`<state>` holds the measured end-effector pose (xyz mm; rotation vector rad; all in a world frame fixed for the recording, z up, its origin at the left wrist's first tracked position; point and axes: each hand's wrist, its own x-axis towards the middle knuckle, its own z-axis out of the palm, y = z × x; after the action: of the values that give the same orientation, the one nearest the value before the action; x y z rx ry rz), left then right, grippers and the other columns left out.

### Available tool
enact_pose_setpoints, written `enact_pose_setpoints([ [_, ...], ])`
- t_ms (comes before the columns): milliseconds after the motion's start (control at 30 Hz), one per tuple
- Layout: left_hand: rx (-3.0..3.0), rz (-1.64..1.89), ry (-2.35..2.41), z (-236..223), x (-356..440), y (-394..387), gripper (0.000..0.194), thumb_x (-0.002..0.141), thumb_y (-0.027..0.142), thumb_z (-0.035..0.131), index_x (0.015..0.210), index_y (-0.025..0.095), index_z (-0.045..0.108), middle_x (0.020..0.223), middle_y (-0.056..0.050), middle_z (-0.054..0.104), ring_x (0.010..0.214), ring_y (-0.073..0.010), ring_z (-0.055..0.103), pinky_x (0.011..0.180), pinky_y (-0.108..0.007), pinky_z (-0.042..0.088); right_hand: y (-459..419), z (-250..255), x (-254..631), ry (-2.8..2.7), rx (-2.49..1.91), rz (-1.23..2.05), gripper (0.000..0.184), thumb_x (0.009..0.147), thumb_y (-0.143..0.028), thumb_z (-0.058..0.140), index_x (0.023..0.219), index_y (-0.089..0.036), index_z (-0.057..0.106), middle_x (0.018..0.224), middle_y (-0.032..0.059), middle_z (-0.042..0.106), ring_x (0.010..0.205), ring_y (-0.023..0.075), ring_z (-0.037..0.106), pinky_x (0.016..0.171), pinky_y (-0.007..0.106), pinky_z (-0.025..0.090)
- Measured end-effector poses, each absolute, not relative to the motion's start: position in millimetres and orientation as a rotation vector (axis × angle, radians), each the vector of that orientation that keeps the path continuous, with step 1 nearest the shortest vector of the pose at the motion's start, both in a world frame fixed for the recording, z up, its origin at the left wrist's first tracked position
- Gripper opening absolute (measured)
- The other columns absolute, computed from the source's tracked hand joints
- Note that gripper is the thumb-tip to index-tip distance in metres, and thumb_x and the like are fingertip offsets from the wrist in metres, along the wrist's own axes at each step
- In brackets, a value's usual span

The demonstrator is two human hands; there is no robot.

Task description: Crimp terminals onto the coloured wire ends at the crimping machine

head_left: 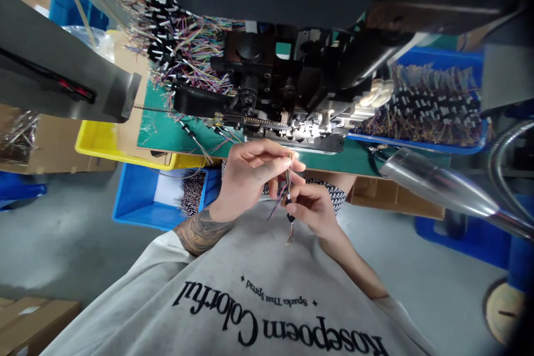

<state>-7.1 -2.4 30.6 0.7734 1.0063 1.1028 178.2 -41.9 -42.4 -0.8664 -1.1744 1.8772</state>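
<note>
Just below the table's front edge, over my grey shirt, both my hands meet on a small wire harness [287, 189] of thin coloured wires ending in a black connector. My left hand [246, 178], on a tattooed forearm, pinches the upper wire ends between thumb and fingers. Closed lower down, my right hand [314, 208] grips the wires near the black connector, with short wire tails hanging below it. The black crimping machine [283, 94] stands directly ahead of the hands.
A green mat [167, 130] covers the table. Wire harnesses lie piled at the back left [167, 28] and fill a blue bin [434, 108] at the right. A yellow tray [100, 142], a lower blue bin [139, 194] and a shiny metal tube [438, 183] flank me.
</note>
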Motion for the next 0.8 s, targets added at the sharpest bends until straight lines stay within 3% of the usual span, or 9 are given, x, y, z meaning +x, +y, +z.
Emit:
enact_pose_setpoints([
  [533,0.740,1.127,1.027,29.8,-4.4,-2.9,0.012,0.088,0.025,0.074,0.083,0.017,0.067,0.079,-0.004,0.081,0.062,-0.0187,0.080,0.035,-0.017,0.047,-44.2,-41.3,176.1,-1.177,-0.886,1.888,0.031,0.090,-0.037,0.083,0.072,-0.020,0.064,0.065,-0.0040,0.051,0.060,0.0097,0.039,0.056,0.026,0.030],
  [800,0.809,1.089,1.036,29.7,-5.4,-3.3,0.013,0.093,0.028,0.074,0.090,0.016,0.070,0.088,-0.007,0.083,0.072,-0.0212,0.083,0.038,-0.017,0.050,-43.8,-41.4,177.9,-1.163,-0.884,1.884,0.030,0.089,-0.037,0.083,0.073,-0.020,0.065,0.065,-0.0039,0.054,0.060,0.0094,0.041,0.055,0.026,0.031],
])
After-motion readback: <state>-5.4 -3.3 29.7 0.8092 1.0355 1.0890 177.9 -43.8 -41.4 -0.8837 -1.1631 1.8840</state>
